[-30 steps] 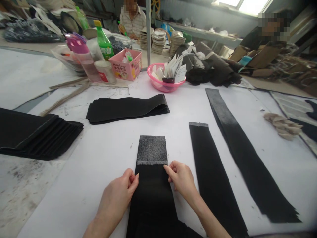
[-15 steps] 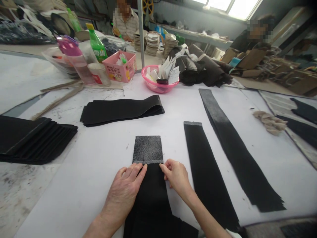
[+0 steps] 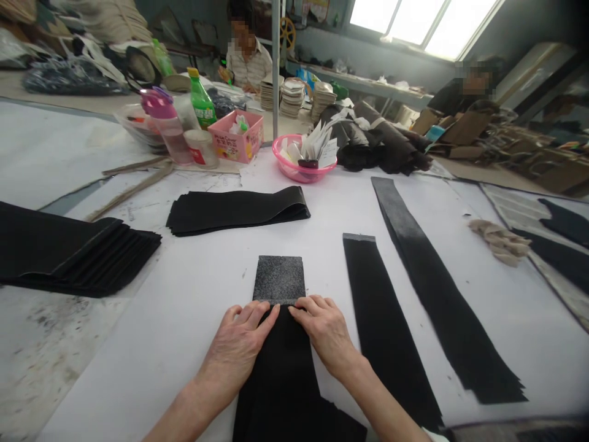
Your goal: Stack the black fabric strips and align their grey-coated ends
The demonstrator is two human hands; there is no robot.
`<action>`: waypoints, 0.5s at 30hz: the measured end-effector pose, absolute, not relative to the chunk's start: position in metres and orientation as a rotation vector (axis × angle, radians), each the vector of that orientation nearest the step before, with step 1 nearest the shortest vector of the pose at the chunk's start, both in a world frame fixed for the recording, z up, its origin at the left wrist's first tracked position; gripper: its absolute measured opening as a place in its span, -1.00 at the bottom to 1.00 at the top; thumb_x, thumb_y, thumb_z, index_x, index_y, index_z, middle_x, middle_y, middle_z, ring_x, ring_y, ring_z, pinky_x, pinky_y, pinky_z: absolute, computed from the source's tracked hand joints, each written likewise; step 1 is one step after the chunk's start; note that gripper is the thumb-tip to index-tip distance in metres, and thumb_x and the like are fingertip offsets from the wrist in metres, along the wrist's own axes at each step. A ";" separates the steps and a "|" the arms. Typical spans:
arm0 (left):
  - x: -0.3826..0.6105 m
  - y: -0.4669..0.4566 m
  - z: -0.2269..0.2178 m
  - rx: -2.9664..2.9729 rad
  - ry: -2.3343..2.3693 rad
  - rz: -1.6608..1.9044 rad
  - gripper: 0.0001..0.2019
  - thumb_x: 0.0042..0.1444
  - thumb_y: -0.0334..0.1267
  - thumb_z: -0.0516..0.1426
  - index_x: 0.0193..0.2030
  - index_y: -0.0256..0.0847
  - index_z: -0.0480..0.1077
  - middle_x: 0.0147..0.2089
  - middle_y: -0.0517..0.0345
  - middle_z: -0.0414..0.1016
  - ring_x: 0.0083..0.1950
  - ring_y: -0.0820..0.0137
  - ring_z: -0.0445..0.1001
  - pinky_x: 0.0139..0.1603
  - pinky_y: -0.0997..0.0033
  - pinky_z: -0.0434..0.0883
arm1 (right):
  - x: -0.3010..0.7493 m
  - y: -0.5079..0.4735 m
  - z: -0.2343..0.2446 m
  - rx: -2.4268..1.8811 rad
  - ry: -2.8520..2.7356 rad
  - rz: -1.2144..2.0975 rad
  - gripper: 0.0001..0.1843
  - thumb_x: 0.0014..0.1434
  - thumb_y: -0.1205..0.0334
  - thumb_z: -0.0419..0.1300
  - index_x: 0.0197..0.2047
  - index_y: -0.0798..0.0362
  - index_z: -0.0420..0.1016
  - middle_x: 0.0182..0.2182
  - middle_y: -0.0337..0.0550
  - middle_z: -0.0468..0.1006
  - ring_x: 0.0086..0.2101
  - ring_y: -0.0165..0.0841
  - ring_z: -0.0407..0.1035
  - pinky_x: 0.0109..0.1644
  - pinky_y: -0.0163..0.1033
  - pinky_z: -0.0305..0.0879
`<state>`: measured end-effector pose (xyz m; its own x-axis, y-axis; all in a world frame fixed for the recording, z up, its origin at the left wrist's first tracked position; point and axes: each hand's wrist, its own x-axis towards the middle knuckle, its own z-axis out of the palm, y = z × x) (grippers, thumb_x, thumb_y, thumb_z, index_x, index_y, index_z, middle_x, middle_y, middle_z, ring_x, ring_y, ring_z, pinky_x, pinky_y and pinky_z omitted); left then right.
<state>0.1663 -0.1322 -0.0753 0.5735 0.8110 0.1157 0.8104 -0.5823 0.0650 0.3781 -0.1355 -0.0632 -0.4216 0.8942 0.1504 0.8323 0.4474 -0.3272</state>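
In front of me a black fabric strip (image 3: 281, 356) runs up the table, its upper edge lying across a speckled grey end piece (image 3: 278, 277). My left hand (image 3: 243, 334) holds the strip's edge at the left, fingers bent and thumb pressed close to them. At the right side of that edge, my right hand (image 3: 322, 325) has thumb and fingers closed on the cloth. The thumbs lie a short gap apart. Beside my right hand lies a stack of black strips (image 3: 391, 325) with a narrow grey band along its top end.
Another long black strip stack (image 3: 442, 282) lies farther right, near a crumpled beige cloth (image 3: 499, 241). A folded black bundle (image 3: 230, 210) and a thick black stack (image 3: 83, 252) lie left. Behind are a pink basin (image 3: 299, 175), a pink box (image 3: 239, 141) and two people.
My right hand has slid left along the strip's edge, bringing its thumb nearer my left thumb. The left hand stays at its place on the strip. The camera view has shifted slightly.
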 end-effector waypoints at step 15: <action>0.160 -0.135 -0.077 2.773 1.400 0.278 -0.59 0.21 -0.52 -0.01 0.16 -0.13 0.33 0.16 0.07 0.41 0.16 0.25 0.34 0.13 0.16 0.24 | 0.377 -0.127 -0.043 -1.692 -2.179 0.405 -0.93 0.22 0.29 0.23 -0.20 -0.04 0.51 -0.24 -0.20 0.53 -0.17 -0.28 0.35 -0.10 -0.18 0.31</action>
<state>0.1599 -0.1351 -0.0771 0.5814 0.8001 0.1481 0.7960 -0.5969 0.1001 0.3775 -0.1273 -0.0426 -0.2247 0.9694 0.0989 0.8690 0.2453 -0.4298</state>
